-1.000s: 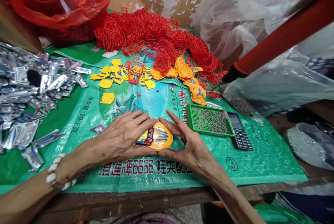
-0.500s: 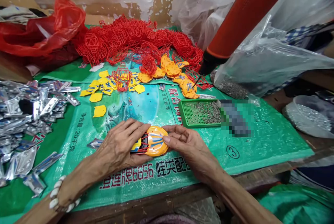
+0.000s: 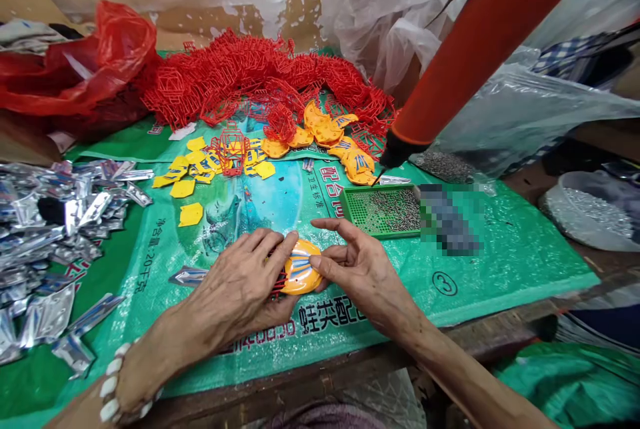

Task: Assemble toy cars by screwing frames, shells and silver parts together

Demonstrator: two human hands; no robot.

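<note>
A toy car (image 3: 302, 270) with an orange, blue-striped front shell lies between my hands, low over the green sheet. My left hand (image 3: 245, 272) wraps over its back end and hides most of it; only some red frame bars show beside the orange part. My right hand (image 3: 357, 269) pinches the rounded front edge between thumb and bent fingers, while its index finger is raised and points left. A silver part (image 3: 187, 276) sticks out past my left hand on the sheet. Behind my right hand stands a green tray (image 3: 383, 237) holding many small screws.
A red hanging screwdriver (image 3: 450, 82) slants down, its tip above the tray. Red plastic frames (image 3: 240, 75) are heaped at the back, with orange shells (image 3: 357, 163) and yellow pieces (image 3: 191, 214) before them. Silver parts (image 3: 85, 209) pile up left. A tub (image 3: 590, 215) stands right.
My left hand has slid forward over the toy car, covering the yellow part that showed before. My right index finger has lifted off the orange shell. The view has shifted slightly.
</note>
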